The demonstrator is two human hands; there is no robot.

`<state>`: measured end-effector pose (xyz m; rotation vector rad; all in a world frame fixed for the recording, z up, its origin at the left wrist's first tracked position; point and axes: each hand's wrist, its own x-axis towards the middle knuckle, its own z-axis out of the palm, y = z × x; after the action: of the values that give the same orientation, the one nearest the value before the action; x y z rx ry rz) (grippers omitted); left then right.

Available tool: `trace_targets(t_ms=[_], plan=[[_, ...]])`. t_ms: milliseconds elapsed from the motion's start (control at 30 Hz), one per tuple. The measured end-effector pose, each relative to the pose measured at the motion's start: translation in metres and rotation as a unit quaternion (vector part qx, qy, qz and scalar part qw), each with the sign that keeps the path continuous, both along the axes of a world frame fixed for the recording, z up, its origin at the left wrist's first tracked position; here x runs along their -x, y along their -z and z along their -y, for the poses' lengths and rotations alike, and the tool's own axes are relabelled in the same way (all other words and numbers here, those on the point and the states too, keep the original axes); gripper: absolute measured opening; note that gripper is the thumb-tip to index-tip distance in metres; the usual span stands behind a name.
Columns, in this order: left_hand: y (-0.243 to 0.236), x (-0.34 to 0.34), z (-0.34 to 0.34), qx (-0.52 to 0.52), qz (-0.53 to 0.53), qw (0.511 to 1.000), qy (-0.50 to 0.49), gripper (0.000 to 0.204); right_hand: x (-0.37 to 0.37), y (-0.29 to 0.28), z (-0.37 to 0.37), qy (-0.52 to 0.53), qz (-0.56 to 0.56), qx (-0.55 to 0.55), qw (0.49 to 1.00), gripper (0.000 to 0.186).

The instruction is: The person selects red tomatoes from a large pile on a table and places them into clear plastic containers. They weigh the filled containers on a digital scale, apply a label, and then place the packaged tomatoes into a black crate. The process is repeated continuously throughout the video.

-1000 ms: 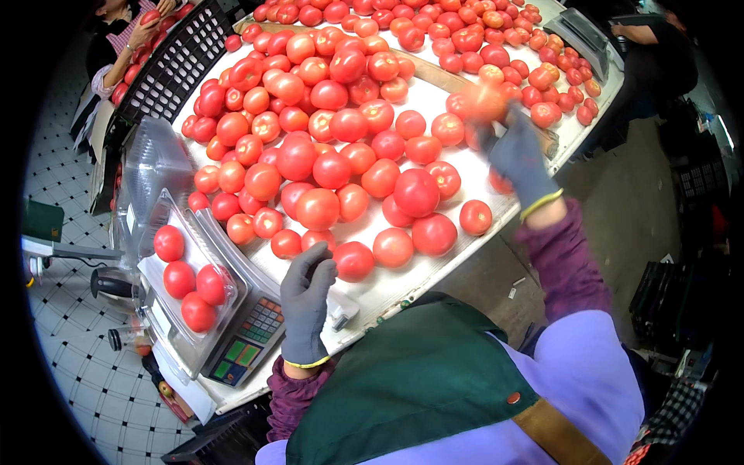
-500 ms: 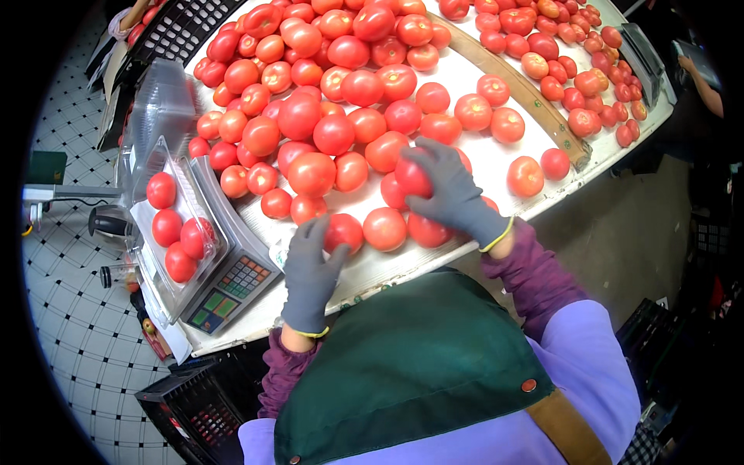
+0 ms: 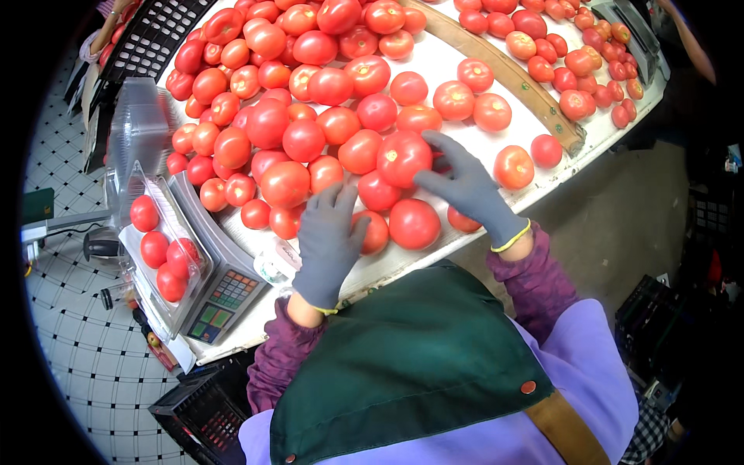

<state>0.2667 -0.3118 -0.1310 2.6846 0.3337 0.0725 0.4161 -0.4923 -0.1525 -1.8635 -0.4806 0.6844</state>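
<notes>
The gloved right hand (image 3: 473, 194) has its grip curved along the right side of a large red tomato (image 3: 404, 161), thumb on the near side; from here I can't tell whether it is grasping the fruit or only touching it. The gloved left hand (image 3: 329, 248) is slack, fingers parted, its thumb by a second tomato (image 3: 376, 234), with nothing visibly clasped. It looks to me like picking over the fruit one by one, and the next move seems to call for thumb and fingers fully round that large one, so it clears its neighbours unbruised. It sits at the near edge of the heap, pale stem scar facing up; being nearly round, it shows no clear long axis. Further out come the white tabletop (image 3: 438, 62), a wooden strip (image 3: 508, 75) and, off left, a weighing scale (image 3: 232, 288) beside a clear tray (image 3: 164, 215) holding four tomatoes.
</notes>
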Motion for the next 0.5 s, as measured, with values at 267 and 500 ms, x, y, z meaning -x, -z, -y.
trace_targets(t_ms=[267,500], plan=[[0.038,-0.028,-0.027,-0.341,-0.044,0.936,0.075,0.045,-0.019,0.018,0.046,0.059,0.131,0.086,0.986,0.060],[0.021,-0.053,-0.046,-0.327,-0.079,0.937,0.097,0.045,-0.005,0.038,0.007,-0.025,0.221,0.181,0.958,0.086]])
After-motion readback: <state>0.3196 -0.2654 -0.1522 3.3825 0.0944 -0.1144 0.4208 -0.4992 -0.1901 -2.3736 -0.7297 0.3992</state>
